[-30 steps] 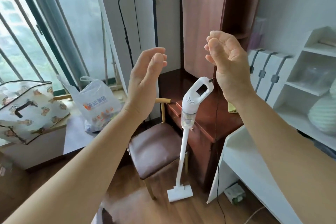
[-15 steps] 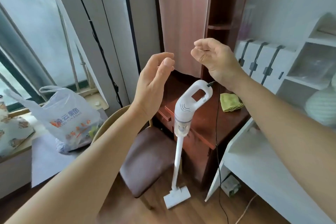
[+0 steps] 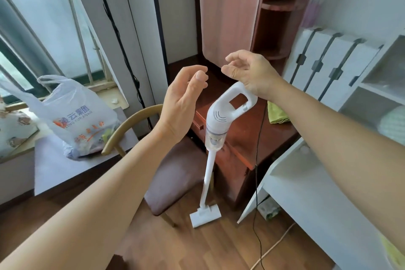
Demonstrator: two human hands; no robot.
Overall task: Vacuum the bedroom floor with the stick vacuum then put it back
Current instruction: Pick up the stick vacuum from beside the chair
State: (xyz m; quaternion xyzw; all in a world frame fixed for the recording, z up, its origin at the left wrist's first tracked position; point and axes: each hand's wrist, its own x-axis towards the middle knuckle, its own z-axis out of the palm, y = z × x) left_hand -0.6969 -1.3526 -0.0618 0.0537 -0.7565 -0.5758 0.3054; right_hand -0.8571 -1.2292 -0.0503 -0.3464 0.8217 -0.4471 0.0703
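Head cam, left to right: plastic bag [image 3: 72,116] left, chair [image 3: 175,173] center-low, left hand [image 3: 184,98] loose, empty. Stick vacuum [image 3: 215,136] upright mid-frame against desk [image 3: 245,138]. Right hand [image 3: 252,72] uncurled, empty, above its loop handle. Looks light, rigid, top-heavy; grab loop.

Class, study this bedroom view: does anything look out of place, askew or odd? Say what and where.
Little stands out. The stick vacuum stands propped, tilted against the red-brown desk, its black cord dangling loose to the wooden floor. A white plastic bag slumps on the low grey table. Nothing appears spilled or broken.
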